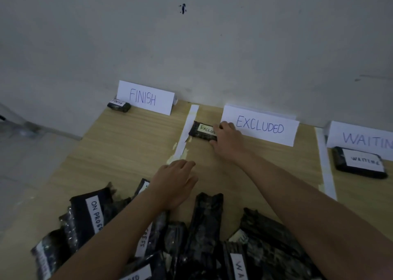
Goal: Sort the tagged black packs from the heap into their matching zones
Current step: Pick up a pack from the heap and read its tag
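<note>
Bare surface (pixel 131 143) lies between heap (pixel 191 237) and signs; right hand (pixel 228 140) grips the EXCLUDED pack (pixel 202 131) beside a tape strip (pixel 187 131); left hand (pixel 173 182) hovers relaxed, empty.

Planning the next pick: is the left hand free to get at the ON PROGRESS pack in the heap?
Probably yes. The left hand hovers empty over the table, and the ON PROGRESS pack lies on top of the heap just left of that forearm, uncovered.

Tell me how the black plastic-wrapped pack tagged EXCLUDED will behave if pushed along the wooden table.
The black plastic-wrapped pack tagged EXCLUDED lies flat, so it should slide, not roll. Its glossy wrap probably slips easily on the wooden table. Crinkled film suggests some give.
</note>
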{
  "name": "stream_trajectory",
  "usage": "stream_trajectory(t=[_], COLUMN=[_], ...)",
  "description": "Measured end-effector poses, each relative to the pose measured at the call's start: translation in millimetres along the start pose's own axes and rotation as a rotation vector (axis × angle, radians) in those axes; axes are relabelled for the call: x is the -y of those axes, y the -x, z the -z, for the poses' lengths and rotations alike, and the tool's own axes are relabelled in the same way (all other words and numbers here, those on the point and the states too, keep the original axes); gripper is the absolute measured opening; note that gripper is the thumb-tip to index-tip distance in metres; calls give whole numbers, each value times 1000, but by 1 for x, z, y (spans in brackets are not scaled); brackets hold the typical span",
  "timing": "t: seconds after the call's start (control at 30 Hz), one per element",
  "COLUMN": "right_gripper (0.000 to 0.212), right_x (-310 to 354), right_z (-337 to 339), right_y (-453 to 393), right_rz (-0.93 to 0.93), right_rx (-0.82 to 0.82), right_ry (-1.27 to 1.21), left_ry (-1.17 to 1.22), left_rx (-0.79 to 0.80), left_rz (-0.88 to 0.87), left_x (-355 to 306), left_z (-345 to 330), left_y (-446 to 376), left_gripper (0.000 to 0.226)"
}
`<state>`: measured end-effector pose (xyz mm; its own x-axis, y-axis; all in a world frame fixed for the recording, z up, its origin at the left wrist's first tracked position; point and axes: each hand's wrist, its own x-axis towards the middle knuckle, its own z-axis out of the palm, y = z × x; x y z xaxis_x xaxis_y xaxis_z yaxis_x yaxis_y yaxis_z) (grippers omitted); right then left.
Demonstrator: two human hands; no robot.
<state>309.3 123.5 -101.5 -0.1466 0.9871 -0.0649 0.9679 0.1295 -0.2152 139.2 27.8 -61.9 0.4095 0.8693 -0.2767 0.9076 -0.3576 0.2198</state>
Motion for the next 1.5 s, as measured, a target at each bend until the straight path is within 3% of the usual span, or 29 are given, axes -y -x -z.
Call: stream_trajectory(t=[0.17,0.33,0.5,0.63,0.73,0.87,0.97,1.07,1.2,1.27,1.5], right_gripper=[51,32,38,26,9,20,23,25,46,54,54], right_x=[-2,2,10,13,8,-8,-20,-35,-50,-53,-57], right_z=[13,21,16,14,30,64,82,94,99,103,109], right_y=[23,84,114,119,122,128,136,148,169,181,211], right_rz=[159,279,104,-59,-186,-180,-168,-204,-239,-222,-220], right_rx=[15,246,411,469,388,148,-37,-159,-218,-227,-276], right_ry=[-47,-258,-457,-672,-962,-1323,-1481,-1493,-1461,-1441,-1323], left_ry=[10,-2,5,45,362,962,1163,1009,562,384,193], left_rx=[20,73,82,80,64,104,169,65,-298,-429,-592], left_rz=[1,14,-2,-12,38,87,28,-92,-224,-298,-442], left_x=[11,15,5,-6,-15,-34,-50,-67,-80,-85,-102], left_z=[-5,-8,-8,-7,-3,16,36,46,48,47,41], left_y=[3,10,19,25,27,25,22,16,5,3,8], left_gripper=[45,44,43,43,45,46,33,25,60,67,76])
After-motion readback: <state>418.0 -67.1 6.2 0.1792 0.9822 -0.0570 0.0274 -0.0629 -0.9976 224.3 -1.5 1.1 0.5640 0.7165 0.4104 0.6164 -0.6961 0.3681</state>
